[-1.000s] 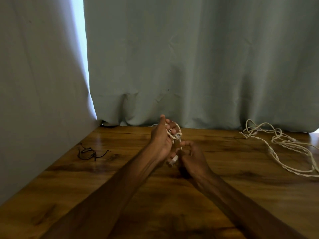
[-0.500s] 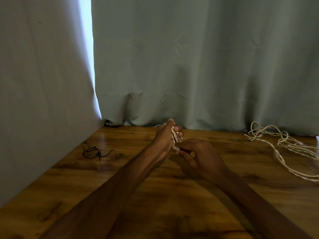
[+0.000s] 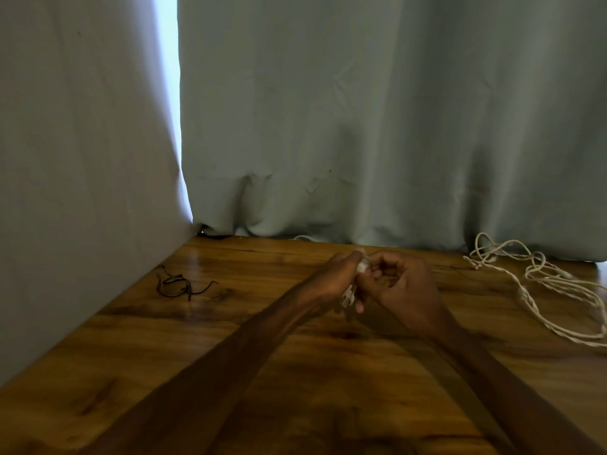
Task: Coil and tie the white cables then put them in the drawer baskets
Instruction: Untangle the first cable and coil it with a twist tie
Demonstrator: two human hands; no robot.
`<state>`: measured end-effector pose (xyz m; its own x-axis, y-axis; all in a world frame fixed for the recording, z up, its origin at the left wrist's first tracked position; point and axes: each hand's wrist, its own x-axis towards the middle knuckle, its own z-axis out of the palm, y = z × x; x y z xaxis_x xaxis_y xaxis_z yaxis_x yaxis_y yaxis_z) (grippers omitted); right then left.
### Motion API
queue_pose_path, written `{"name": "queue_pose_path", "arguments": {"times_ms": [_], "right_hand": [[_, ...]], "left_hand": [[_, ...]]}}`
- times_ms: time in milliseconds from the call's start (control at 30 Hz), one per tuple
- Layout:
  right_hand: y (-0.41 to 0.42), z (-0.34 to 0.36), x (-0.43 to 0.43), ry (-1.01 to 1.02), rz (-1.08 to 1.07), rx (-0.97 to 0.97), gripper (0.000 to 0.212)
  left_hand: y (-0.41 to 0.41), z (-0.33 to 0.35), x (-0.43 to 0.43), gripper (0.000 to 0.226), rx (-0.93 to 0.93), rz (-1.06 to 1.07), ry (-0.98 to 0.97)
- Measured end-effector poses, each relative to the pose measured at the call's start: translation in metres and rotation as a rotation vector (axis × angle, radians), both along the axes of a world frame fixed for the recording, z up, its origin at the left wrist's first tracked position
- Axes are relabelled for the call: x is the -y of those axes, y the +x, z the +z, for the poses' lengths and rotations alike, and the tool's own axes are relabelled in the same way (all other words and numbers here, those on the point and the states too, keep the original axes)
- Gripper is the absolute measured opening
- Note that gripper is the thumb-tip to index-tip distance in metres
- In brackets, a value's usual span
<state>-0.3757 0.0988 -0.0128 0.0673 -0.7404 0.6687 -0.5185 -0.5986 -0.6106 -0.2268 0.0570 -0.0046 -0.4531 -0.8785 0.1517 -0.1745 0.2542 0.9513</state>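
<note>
Both hands meet above the wooden table (image 3: 230, 323), just in front of the grey curtain (image 3: 361, 126). Left hand (image 3: 335, 280) is closed around a small white cable bundle (image 3: 349, 295), which shows only as pale strands between the two palms. Right hand (image 3: 404, 287) is curled against it, fingertips pinching at the top of the bundle; whether they grip a cable end or a tie cannot be told, since the view is blurred there.

Task progress, as a judgement: the cable in hand appears coiled, and the step in hand is probably the securing of that coil. It is not yet placed in a basket. No drawer or basket is in view, so the stowing step lies entirely ahead.

A second white cable (image 3: 542, 284) lies loose and tangled on the table, to the right of the hands and close under the curtain's hem. It is uncoiled and untied, so at least one full cycle of coiling, tying and stowing remains.

To the left of the hands, well apart from them, a thin dark cord (image 3: 179, 284) lies in a loose loop on the table; it may be a tie, but this is not certain.

Surface: glossy, dark-grained wood with soft reflections. Room: dim, enclosed by curtain fabric behind and to the left, with a bright vertical gap (image 3: 169, 93) between the two panels.
</note>
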Motion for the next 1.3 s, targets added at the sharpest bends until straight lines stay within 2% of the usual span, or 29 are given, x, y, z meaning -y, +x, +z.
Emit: {"name": "queue_pose_path", "arguments": {"times_ms": [100,167,233,300,400,567,667,833,967,1133,1200,1300], "right_hand": [[0.001,-0.002,0.003,0.052,0.026,0.081,0.011],[0.000,-0.005,0.006,0.041,0.011,0.060,0.023],[-0.004,-0.007,0.008,-0.042,-0.038,-0.152,0.033],[-0.003,-0.009,0.009,-0.093,0.019,-0.316,0.038],[-0.001,-0.011,0.012,-0.141,0.087,-0.308,0.032],[0.007,-0.016,0.022,-0.198,-0.040,-0.258,0.038],[0.008,-0.018,0.028,-0.195,-0.122,-0.248,0.040],[0.012,-0.022,0.027,-0.263,-0.274,-0.280,0.049],[0.015,-0.023,0.027,-0.315,-0.376,-0.276,0.054],[0.013,-0.021,0.030,-0.256,-0.404,-0.245,0.052],[0.012,-0.018,0.031,-0.244,-0.454,-0.252,0.054],[0.010,-0.018,0.035,-0.219,-0.461,-0.270,0.063]], "left_hand": [[-0.003,0.001,-0.001,0.067,0.011,0.049,-0.015],[-0.004,0.003,-0.007,0.076,0.048,0.034,-0.013],[-0.006,0.004,-0.014,0.082,0.090,0.012,0.034],[-0.008,0.004,-0.019,0.081,0.068,-0.022,0.083],[-0.010,0.005,-0.020,0.081,0.033,-0.049,0.172],[-0.015,0.003,-0.016,0.085,0.026,0.076,0.254],[-0.020,0.000,-0.014,0.080,-0.008,0.208,0.182],[-0.026,-0.011,-0.010,0.068,-0.003,0.475,-0.141],[-0.029,-0.011,-0.012,0.059,0.029,0.545,-0.297],[-0.031,-0.016,-0.004,0.062,0.008,0.558,-0.358],[-0.030,-0.016,0.003,0.056,0.003,0.557,-0.318],[-0.027,-0.016,0.004,0.055,-0.039,0.437,-0.252]]}}
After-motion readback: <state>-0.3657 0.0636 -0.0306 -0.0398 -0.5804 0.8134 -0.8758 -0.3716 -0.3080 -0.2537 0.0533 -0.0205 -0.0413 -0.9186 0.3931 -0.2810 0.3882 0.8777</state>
